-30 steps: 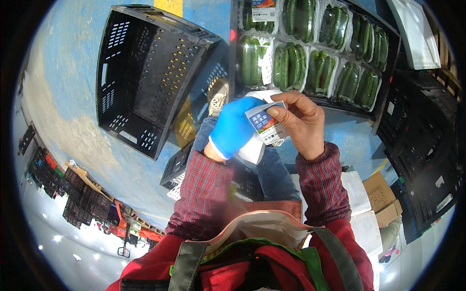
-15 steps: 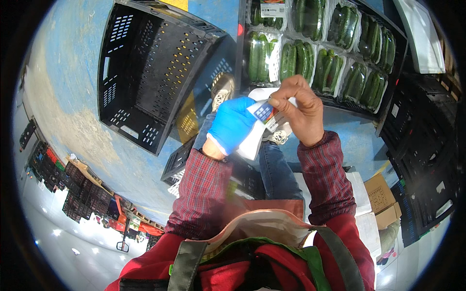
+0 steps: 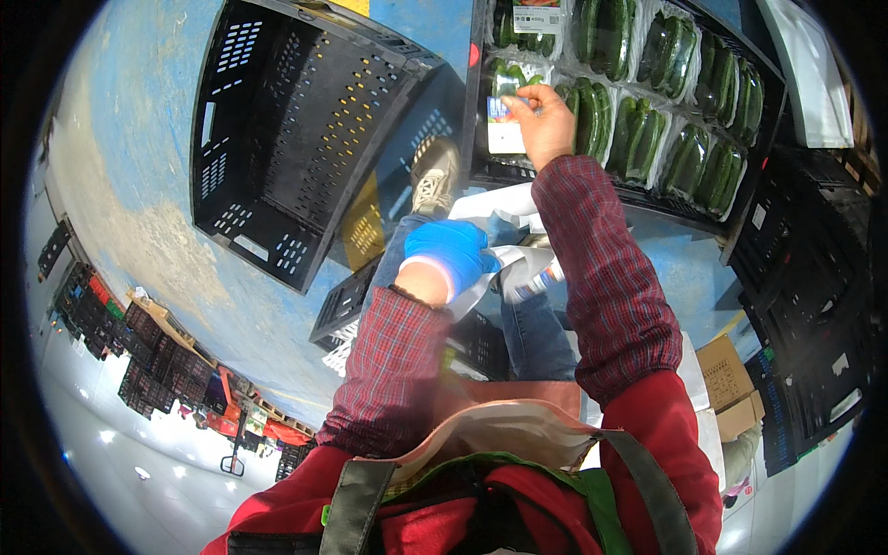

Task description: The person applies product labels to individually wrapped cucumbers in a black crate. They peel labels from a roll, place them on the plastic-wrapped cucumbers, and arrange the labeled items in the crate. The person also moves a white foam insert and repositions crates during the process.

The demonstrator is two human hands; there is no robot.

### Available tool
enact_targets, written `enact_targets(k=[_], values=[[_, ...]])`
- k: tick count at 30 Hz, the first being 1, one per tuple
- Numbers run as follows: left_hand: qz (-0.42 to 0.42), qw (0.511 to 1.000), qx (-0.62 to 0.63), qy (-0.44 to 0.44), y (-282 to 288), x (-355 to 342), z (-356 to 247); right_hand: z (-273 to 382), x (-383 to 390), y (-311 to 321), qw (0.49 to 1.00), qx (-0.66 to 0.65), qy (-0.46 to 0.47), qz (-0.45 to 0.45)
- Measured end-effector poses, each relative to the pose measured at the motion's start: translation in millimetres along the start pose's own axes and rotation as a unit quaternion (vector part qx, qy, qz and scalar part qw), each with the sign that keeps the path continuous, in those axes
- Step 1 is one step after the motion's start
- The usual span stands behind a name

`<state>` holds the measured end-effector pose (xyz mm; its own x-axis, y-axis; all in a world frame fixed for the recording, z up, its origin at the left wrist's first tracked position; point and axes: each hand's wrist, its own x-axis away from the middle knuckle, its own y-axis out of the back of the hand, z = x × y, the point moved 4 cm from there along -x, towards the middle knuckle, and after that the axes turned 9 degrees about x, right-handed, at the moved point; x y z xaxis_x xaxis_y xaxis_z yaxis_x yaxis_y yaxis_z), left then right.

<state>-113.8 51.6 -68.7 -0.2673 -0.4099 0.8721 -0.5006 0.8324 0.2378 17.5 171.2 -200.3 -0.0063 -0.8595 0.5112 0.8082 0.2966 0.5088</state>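
Note:
My right hand (image 3: 548, 125) is bare and reaches into the black crate (image 3: 478, 111) at the upper right. Its thumb and fingers pinch the upper edge of a printed label (image 3: 505, 139), which lies against the near-left pack of cucumbers (image 3: 508, 74). Several other clear-wrapped packs of cucumbers (image 3: 638, 139) sit in rows beside it. My left hand (image 3: 446, 252), in a blue glove, is closed on a white strip of label backing (image 3: 520, 268) above my legs. Another pack, at the far left of the crate, carries a label (image 3: 536, 20).
An empty black perforated crate (image 3: 305, 120) lies to the left on the blue floor. A smaller black crate (image 3: 344, 305) is by my left leg. Stacked black crates (image 3: 805, 277) and a cardboard box (image 3: 726, 370) stand on the right.
My right hand has moved away from the left, up to the near-left pack, with the label. The left hand has dropped slightly, keeping the backing strip.

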Motion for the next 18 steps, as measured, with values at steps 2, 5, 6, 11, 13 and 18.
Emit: enact_targets(k=[2, 5, 6, 11, 13, 18], values=[[-0.023, 1.000, 0.010, -0.014, 4, -1, -2, 7, 2, 1, 0.986, 0.155, 0.053, -0.036], [-0.096, 0.992, 0.057, -0.053, 14, -1, -8, 19, 11, 19, 0.958, 0.273, 0.062, -0.056], [-0.127, 0.987, 0.074, -0.068, 18, 0, -10, 23, 16, 29, 0.955, 0.286, 0.065, -0.048], [-0.203, 0.943, 0.253, -0.080, 31, 1, -13, 18, 50, 87, 0.912, -0.235, -0.098, 0.321], [-0.246, 0.879, 0.389, -0.124, 37, 0, -18, 23, 70, 104, 0.867, -0.303, -0.042, 0.395], [-0.371, 0.820, 0.427, -0.082, 54, -4, -38, 20, 99, 124, 0.903, -0.276, -0.118, 0.306]])
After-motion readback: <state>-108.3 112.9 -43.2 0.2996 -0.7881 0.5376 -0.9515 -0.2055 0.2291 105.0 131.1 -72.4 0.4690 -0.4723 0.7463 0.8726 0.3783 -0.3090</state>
